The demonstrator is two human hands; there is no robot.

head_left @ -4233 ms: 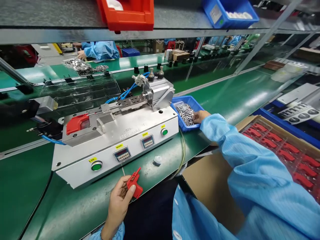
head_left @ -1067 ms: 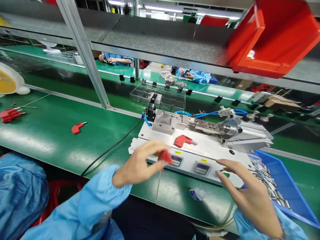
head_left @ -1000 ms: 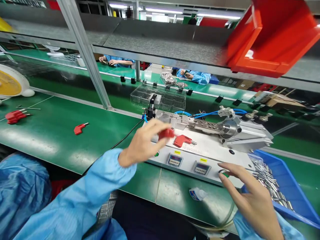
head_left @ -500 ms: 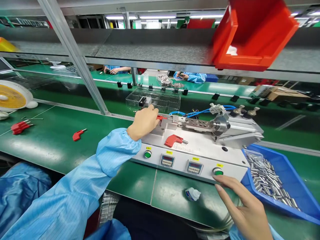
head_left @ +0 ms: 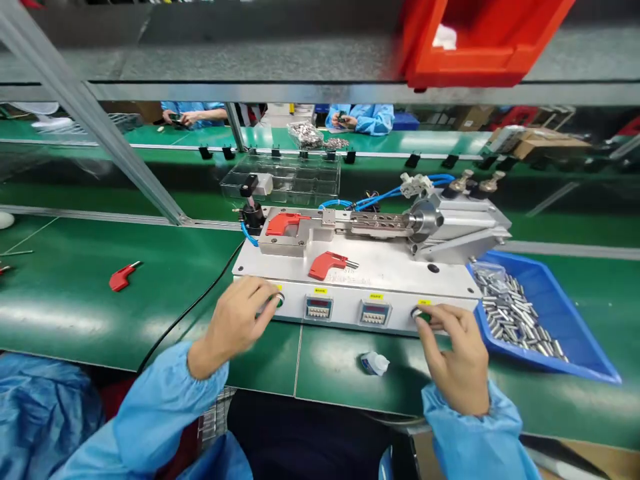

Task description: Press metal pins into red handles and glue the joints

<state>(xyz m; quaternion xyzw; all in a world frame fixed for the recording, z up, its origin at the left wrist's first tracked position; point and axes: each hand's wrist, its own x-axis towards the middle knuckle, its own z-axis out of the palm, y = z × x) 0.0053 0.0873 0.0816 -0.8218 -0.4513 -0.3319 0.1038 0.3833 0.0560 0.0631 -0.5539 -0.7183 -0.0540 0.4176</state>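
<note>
My left hand [head_left: 234, 323] is at the left green push button [head_left: 279, 300] on the front of a metal bench machine [head_left: 390, 270], thumb and fingertips against it. At the right button [head_left: 419, 313] is my right hand [head_left: 457, 353], its thumb and index finger on it. Both hands hold nothing, fingers apart. A red pistol-shaped handle [head_left: 283, 224] sits in the machine's fixture, its tip toward the metal clamp block [head_left: 329, 217]. A second red handle [head_left: 325, 265] with a metal pin lies on the machine's top plate. One more red handle [head_left: 120, 277] rests on the green table to the left.
A blue bin [head_left: 575, 333] of metal pins stands right of the machine. In front lies a small white bottle [head_left: 375, 363]. A red bin [head_left: 470, 67] sits on the overhead shelf. A black cable [head_left: 190, 308] crosses the table. Co-workers' hands [head_left: 345, 121] show across the bench.
My left hand has let go of the red handle in the fixture and come down to the left button. My right hand has closed in on the right button. The view has tilted downward.
</note>
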